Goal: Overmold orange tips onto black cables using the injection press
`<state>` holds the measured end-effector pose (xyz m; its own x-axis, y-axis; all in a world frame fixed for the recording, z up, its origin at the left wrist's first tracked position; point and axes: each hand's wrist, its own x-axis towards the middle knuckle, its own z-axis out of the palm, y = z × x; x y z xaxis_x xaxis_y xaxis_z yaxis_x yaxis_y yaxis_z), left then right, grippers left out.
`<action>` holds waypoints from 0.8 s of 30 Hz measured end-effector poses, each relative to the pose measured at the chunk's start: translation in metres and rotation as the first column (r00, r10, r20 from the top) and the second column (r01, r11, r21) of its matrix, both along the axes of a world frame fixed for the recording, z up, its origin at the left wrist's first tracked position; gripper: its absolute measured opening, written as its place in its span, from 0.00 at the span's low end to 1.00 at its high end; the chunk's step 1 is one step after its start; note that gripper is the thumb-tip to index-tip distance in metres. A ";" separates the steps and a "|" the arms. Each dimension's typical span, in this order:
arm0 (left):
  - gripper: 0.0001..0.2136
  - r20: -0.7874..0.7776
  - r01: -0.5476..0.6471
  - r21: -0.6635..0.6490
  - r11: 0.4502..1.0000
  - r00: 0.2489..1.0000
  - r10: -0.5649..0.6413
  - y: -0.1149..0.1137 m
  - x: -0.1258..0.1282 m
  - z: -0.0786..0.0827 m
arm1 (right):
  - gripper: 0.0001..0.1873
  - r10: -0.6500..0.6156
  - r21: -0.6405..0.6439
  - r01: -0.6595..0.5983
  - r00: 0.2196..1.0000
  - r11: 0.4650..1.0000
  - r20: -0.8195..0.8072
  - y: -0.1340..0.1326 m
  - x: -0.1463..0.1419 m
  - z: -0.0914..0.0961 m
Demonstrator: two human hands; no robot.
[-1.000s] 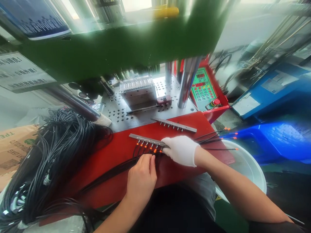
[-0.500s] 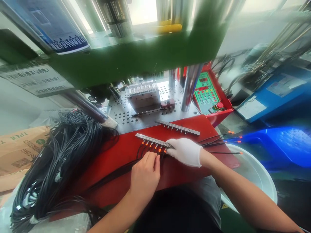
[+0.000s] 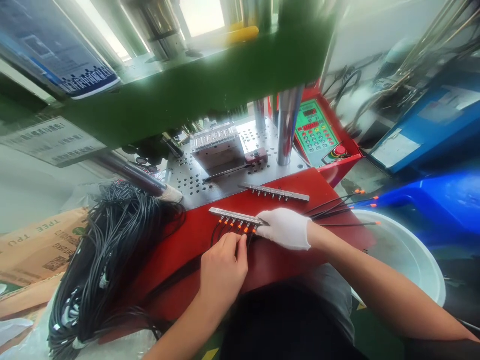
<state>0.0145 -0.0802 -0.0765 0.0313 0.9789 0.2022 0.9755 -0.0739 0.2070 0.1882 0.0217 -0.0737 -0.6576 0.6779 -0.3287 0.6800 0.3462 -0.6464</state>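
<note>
My right hand, in a white glove, is closed around the right end of a slotted metal bar. Several black cables with orange ends stand in a row along the bar's near edge. Bare and pinched, my left hand is on one of these black cables just below its orange end, near the bar's right half. The fingertips partly hide that cable. A second metal bar with small metal pins lies behind my right hand on the red table.
A green press stands ahead, with a metal mould block on its perforated plate. Bundled black cables heap at left. At right are a red control box, a white tub and loose orange-ended cables.
The camera view has shifted and tilted slightly. Both hands keep nearly the same places and grips at the metal bar, with only slight movement of the left fingers.
</note>
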 end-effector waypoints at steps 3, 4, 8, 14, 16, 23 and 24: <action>0.10 -0.016 -0.009 -0.041 0.999 1.000 0.008 0.002 -0.003 0.004 | 0.15 0.017 0.003 -0.017 1.000 1.000 -0.008 0.001 -0.001 0.003; 0.09 -0.041 0.003 -0.051 0.999 0.999 -0.005 0.002 -0.004 0.006 | 0.15 0.027 0.001 -0.027 1.000 1.000 -0.010 0.002 -0.001 0.004; 0.10 -0.131 0.072 -0.087 0.994 0.988 -0.083 0.007 -0.009 0.016 | 0.17 0.060 -0.014 -0.061 0.998 0.998 -0.025 0.005 -0.002 0.004; 0.10 -0.052 0.062 -0.204 0.977 0.996 -0.074 0.017 -0.014 0.035 | 0.19 0.103 -0.079 -0.109 0.992 0.991 -0.074 0.014 -0.004 0.004; 0.09 -0.095 0.070 -0.180 0.981 0.991 -0.089 0.017 -0.014 0.037 | 0.19 0.112 -0.077 -0.118 0.991 0.990 -0.077 0.015 -0.004 0.005; 0.11 -0.393 0.228 -0.034 0.973 0.892 -0.223 0.014 -0.008 0.025 | 0.18 0.081 -0.030 -0.083 0.995 0.996 -0.054 0.011 -0.004 0.004; 0.11 -0.414 0.235 -0.029 0.972 0.882 -0.226 0.014 -0.007 0.023 | 0.18 0.074 -0.013 -0.075 0.996 0.997 -0.051 0.010 -0.004 0.003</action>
<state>0.0076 -0.0662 -0.0536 0.3403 0.9295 0.1424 0.9275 -0.3069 -0.2133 0.1842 0.0312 -0.0706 -0.7221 0.6216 -0.3036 0.6192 0.3849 -0.6845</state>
